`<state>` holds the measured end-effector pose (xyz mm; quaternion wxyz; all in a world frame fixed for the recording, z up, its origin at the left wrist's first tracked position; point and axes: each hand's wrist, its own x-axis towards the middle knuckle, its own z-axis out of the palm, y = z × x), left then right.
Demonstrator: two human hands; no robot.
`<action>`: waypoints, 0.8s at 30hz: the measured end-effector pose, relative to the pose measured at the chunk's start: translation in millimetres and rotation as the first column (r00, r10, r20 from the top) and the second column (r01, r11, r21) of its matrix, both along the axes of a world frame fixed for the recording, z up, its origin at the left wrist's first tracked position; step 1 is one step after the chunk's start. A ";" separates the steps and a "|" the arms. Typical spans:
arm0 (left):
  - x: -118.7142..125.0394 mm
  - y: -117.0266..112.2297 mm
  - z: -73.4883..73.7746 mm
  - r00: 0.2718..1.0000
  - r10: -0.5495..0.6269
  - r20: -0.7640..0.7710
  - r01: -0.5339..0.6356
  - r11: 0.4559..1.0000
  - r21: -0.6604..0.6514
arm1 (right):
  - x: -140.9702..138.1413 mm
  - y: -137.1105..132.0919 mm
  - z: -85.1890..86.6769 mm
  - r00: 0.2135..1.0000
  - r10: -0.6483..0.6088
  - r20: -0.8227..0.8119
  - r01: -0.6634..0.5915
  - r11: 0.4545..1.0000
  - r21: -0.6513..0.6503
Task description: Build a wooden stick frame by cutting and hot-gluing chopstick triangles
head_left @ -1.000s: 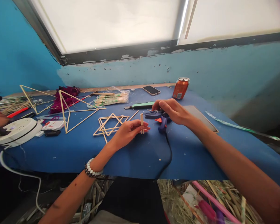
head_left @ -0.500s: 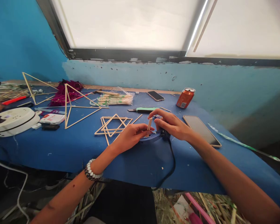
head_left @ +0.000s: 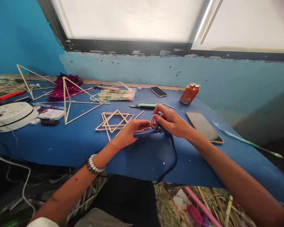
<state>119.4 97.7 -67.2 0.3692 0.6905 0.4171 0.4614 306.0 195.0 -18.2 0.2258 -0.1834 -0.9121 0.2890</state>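
Together, the hands sit close over the desk (head_left: 61, 148), forearms angled in from either side. The left hand (head_left: 131, 132) curls around the front of a blue hot glue gun (head_left: 144, 132) lying on its side, while the right hand (head_left: 171, 121) closes on its rear, fingers bent over a few upright wooden sticks (head_left: 152, 121) at the nozzle. Fingers hide which hand pinches them, probably the right. Open desk runs to the front edge below; a flat stick star (head_left: 115, 113) lies just left, a tablet (head_left: 203, 126) right.
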 end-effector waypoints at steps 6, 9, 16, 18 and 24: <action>2.4 0.8 2.4 0.982 0.187 -0.007 -0.186 0.982 0.042 | 0.5 1.1 -0.4 0.999 0.027 -0.023 -0.026 0.998 0.062; 1.1 2.8 0.5 0.963 0.269 -0.013 -0.267 0.961 0.076 | 0.3 1.7 -1.2 0.998 0.050 -0.035 -0.046 0.993 0.108; -0.6 5.8 -4.1 0.961 0.275 -0.001 -0.274 0.959 0.077 | 1.4 3.0 -3.3 0.998 0.060 -0.029 -0.057 0.992 0.115; -0.5 7.0 -5.0 0.959 0.285 -0.013 -0.283 0.957 0.066 | 1.9 2.8 -3.8 0.997 0.075 -0.030 -0.072 0.991 0.112; 0.2 7.4 -3.4 0.955 0.295 -0.039 -0.296 0.955 0.002 | 0.5 0.3 -3.9 0.995 0.097 -0.031 -0.093 0.989 0.117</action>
